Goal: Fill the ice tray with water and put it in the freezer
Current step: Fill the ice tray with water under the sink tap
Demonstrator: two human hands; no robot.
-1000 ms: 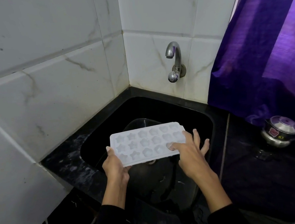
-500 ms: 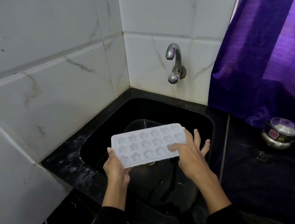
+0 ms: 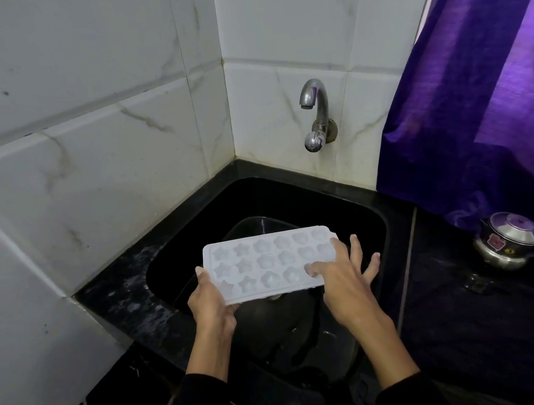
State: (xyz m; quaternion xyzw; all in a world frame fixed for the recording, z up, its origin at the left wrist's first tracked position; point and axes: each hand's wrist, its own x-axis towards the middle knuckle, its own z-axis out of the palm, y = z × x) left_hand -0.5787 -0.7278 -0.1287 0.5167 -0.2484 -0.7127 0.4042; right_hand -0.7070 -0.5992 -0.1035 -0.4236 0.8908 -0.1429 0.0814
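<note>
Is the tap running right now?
Off. No stream falls from the tap spout, and the ice tray sits low over the sink, not under it.

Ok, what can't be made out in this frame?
Head view only:
- Whether the ice tray cells hold water: too pale to tell.
- Sink drain: hidden by the tray and hands.
- Left hand fingers: under the tray.
- Freezer: out of frame.
- Steel pot label: too small.
</note>
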